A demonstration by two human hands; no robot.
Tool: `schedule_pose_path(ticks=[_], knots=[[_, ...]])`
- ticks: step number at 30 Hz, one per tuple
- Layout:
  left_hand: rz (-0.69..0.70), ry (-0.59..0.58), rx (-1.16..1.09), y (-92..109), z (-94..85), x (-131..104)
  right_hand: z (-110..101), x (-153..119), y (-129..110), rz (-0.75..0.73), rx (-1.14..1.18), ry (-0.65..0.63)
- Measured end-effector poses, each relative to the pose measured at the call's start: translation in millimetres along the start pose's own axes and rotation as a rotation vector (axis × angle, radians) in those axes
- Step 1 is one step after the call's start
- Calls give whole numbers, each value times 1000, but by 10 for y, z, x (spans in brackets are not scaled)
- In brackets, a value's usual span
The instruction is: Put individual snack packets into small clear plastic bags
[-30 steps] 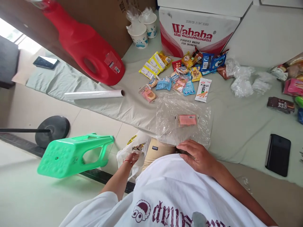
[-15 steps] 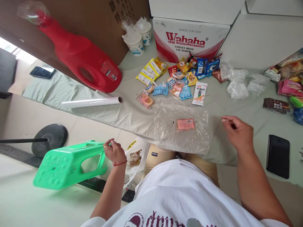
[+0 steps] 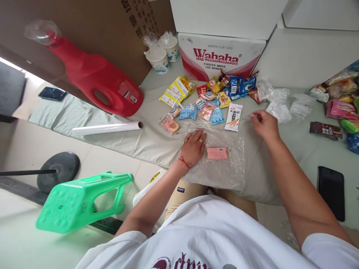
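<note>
My left hand [image 3: 194, 147] lies flat, fingers stretched out, on the left part of a clear plastic bag [image 3: 235, 170]. A small pink snack packet [image 3: 217, 153] rests on the bag to the right of that hand. My right hand [image 3: 264, 125] is over the cloth at the right, its fingers curled closed with nothing visible in them. Left of its fingertips lies a white snack packet [image 3: 233, 117] with carrot-coloured sticks printed on it. Beyond my left hand are a blue snack packet [image 3: 187, 111] and a clear-wrapped pink snack [image 3: 169, 124].
Several snacks are heaped before the Wahaha carton [image 3: 218, 56]. Crumpled plastic [image 3: 280, 106], a brown cocoa packet [image 3: 325, 130] and a black phone [image 3: 331, 193] lie right. Left are a red jug [image 3: 112, 87], a white roll [image 3: 108, 128], paper cups [image 3: 157, 61] and a green stool [image 3: 81, 201].
My left hand has come from beside the green stool to the right and down flat onto the plastic bag. My right hand has moved forward and slightly left, closer to the white packet.
</note>
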State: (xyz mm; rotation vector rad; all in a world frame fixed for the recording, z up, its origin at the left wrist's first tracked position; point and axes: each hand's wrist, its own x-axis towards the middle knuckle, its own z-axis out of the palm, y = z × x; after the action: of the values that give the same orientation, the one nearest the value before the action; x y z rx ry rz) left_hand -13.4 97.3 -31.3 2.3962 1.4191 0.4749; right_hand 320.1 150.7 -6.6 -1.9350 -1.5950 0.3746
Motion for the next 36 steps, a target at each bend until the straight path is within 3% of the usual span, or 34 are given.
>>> schedule_pose_path(ticks=[3, 6, 11, 14, 17, 20, 23, 26, 28, 33, 36], knots=[[1, -26, 72, -30, 84, -18, 293, -50, -258, -47, -123, -100], [-8, -23, 85, -25, 84, -53, 443, -88, -352, -106, -244, -175], [-3, -13, 49, -44, 46, -18, 338, 20, -204, -48, -337, -103], [2, 31, -1, -118, -17, 47, 244, 127, -265, -80, -371, -21], [-2, 62, 8, -209, -62, 118, 308, 214, -568, -329, -341, -67], [32, 8, 43, -264, -51, 157, 541, 319, -936, -721, -306, -265], [25, -11, 57, -281, -16, 160, 792, 473, -1159, -881, -309, -407], [17, -10, 47, -284, 1, 152, 871, 621, -1198, -869, -327, -430], [17, -7, 31, -283, -2, 152, 783, 661, -1151, -842, -331, -401], [0, -6, -9, -272, -31, 166, 236, 443, -859, -525, -116, -178], [5, 2, -29, -278, -32, 171, -68, 119, -661, -286, 101, -221]])
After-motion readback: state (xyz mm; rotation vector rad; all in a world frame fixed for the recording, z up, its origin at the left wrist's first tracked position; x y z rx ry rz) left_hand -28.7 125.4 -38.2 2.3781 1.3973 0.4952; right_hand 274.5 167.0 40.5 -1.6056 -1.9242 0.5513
